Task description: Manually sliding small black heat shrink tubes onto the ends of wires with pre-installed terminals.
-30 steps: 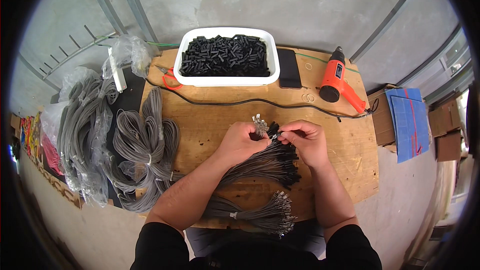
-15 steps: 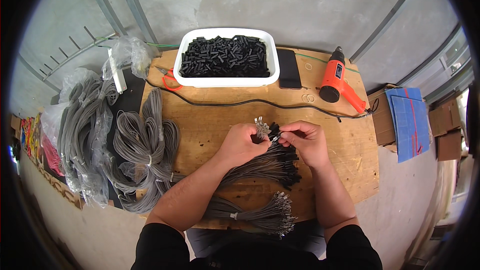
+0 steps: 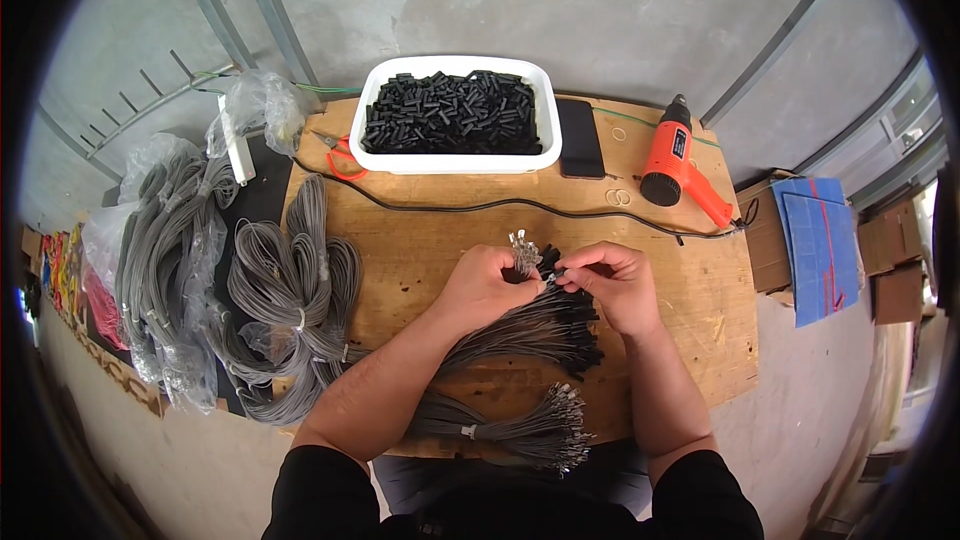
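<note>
Both hands meet at approx. table centre; left hand (image 3: 487,285) is closed around a small bunch of grey wire ends (image 3: 523,252) w/ bare metal tips sticking up at 12 o'clock from the fist; right hand (image 3: 612,285) sits just beside it at 3 o'clock, thumb and forefinger pinched on something small and dark at the bunch, too small to tell what exactly; the two hands nearly touch at the fingertips.

Under the hands, running toward 7 o'clock, lies a bundle of grey wires w/ black sleeved ends (image 3: 556,325), the black ends fanned out below the right palm; at 6 o'clock, near the table's near edge, a second tied bundle w/ bare metal ends (image 3: 520,428).

At 12 o'clock a white tray (image 3: 455,163) full of short black tube pieces (image 3: 450,110); a black phone (image 3: 580,138) lies just beside the tray at its 3 o'clock; an orange heat gun (image 3: 678,160) further out at 2 o'clock, its black cord (image 3: 470,206) crossing the wooden table (image 3: 690,320) btw. tray and hands; red-handled scissors (image 3: 345,155) touch the tray at its 9 o'clock side; coils of grey cable (image 3: 290,290) at 9 o'clock, more in clear bags (image 3: 165,240) beyond them.
</note>
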The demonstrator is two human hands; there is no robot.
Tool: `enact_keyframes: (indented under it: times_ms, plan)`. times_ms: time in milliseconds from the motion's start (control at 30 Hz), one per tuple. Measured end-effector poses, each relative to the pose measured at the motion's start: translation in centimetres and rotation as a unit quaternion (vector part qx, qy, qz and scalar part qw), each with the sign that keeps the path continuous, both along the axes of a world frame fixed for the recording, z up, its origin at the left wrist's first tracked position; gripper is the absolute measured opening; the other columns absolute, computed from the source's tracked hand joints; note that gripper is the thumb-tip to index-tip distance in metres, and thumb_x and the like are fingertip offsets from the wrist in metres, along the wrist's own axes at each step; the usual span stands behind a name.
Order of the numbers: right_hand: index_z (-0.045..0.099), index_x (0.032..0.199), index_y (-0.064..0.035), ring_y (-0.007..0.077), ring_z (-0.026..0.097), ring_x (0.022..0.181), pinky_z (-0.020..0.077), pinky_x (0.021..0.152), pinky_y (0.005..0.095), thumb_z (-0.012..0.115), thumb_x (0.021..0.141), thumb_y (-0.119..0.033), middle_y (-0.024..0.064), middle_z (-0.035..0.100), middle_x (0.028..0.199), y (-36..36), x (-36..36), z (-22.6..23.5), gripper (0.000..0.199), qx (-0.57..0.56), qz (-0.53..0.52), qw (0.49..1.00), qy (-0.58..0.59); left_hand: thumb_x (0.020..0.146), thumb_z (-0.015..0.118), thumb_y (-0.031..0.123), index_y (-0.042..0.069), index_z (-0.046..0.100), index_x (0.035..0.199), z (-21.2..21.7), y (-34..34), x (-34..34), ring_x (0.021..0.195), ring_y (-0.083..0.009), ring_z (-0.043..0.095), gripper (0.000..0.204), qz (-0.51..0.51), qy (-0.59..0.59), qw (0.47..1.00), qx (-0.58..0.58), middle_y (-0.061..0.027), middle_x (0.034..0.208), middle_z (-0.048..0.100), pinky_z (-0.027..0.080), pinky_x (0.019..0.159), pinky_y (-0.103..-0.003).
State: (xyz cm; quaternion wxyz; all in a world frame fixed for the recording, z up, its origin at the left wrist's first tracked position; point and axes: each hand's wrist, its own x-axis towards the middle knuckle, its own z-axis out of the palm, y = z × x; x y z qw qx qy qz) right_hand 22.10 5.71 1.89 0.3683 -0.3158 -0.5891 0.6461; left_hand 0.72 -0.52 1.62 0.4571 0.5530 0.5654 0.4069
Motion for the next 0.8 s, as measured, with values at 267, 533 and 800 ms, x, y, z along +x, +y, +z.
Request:
enact_keyframes:
  times_ms: [267,533,800]
  plan:
    - [0.069,0.099,0.0032,0.0171,0.071,0.083,0.0592,0.075,0.0280,0.065,0.090,0.010,0.0145,0.073,0.099,0.1,0.1,0.0,0.012,0.000,-0.006,1.000,0.005,0.083,0.075,0.017,0.000,0.074,0.089,-0.6,0.0,0.0,0.074,-0.0115,0.066,0.018,-0.006,-0.061,0.998,-0.006,-0.0075,0.081,0.073,0.052,0.070,-0.029]
    - [0.068,0.105,0.0025,0.0164,0.071,0.085,0.0587,0.076,0.0265,0.064,0.094,0.004,0.0116,0.072,0.097,0.2,0.2,0.6,0.012,-0.024,-0.009,0.999,0.030,0.086,0.075,0.014,0.001,0.074,0.092,-1.0,0.1,-0.3,0.077,-0.0081,0.065,0.015,-0.015,-0.096,0.995,-0.027,-0.0042,0.081,0.073,0.052,0.071,-0.027]
    - [0.067,0.104,0.0026,0.0181,0.071,0.065,0.0585,0.056,0.0242,0.064,0.099,-0.015,0.0097,0.072,0.082,1.2,1.0,0.3,0.019,-0.222,0.049,0.971,0.073,0.083,0.075,0.018,0.001,0.074,0.091,-0.1,-0.1,0.0,0.071,-0.0126,0.069,0.019,0.007,0.005,1.000,0.010,-0.0094,0.078,0.073,0.053,0.068,-0.029]
